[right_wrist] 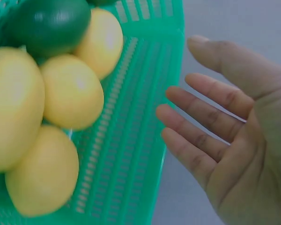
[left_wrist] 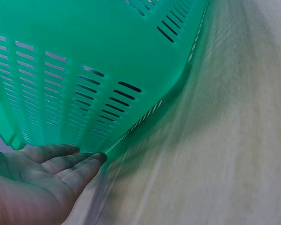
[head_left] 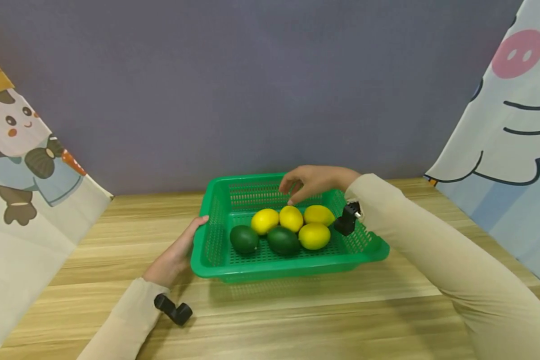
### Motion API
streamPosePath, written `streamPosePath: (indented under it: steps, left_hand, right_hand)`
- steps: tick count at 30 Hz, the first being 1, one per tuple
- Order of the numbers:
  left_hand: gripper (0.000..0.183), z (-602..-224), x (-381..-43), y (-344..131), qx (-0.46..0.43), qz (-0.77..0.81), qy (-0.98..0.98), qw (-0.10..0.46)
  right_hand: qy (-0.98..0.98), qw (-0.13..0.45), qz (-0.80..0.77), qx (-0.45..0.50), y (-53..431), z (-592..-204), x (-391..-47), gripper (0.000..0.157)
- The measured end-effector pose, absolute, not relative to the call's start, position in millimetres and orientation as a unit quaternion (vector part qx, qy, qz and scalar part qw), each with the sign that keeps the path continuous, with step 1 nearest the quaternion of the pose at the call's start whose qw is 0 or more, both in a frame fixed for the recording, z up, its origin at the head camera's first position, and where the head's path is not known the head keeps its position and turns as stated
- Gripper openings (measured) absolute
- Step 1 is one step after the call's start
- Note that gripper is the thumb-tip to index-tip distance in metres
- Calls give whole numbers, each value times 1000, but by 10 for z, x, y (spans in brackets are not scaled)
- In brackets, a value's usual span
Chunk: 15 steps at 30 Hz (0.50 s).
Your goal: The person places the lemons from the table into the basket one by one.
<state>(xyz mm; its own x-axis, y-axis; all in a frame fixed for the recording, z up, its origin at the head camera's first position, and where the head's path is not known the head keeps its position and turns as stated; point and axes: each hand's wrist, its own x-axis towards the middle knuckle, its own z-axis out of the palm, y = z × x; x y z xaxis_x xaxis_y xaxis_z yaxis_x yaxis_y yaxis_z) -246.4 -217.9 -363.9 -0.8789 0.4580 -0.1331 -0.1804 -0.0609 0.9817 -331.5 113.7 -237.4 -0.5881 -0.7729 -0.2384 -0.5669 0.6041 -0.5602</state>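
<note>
A green plastic basket (head_left: 270, 270) with slotted walls sits on the wooden table. In it lie several yellow lemons (head_left: 314, 236) and two dark green, egg-shaped fruits (head_left: 245, 239). My left hand (head_left: 176, 256) holds the basket's left side, the thumb over the rim. In the left wrist view its fingers (left_wrist: 77, 168) lie fairly straight along the outer wall, low down. Above the back part of the basket is my right hand (head_left: 314, 181), fingers relaxed and holding nothing. The right wrist view shows that palm beside the basket's rim, apart from the lemons (right_wrist: 72, 91).
The wooden table (head_left: 270, 325) reaches back to a plain grey wall (head_left: 261, 90). Cartoon-printed cloths hang at the left (head_left: 27, 150) and right (head_left: 517, 115). Each sleeve carries a black camera mount, the right one (head_left: 345, 222) overlapping the basket's right side.
</note>
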Motion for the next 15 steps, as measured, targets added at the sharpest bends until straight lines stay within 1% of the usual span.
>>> streamPosePath:
  steps: [7, 15]
  left_hand:
    - [59, -3637, -2463, -2164, 101, 716, 656, 218]
    - [53, -3642, -2465, -2166, 109, 723, 647, 217]
  right_hand:
    - [878, 220, -240, -352, 1473, -2326, -3399, 44]
    - [889, 206, -256, -318, 1827, -2333, -3406, 44]
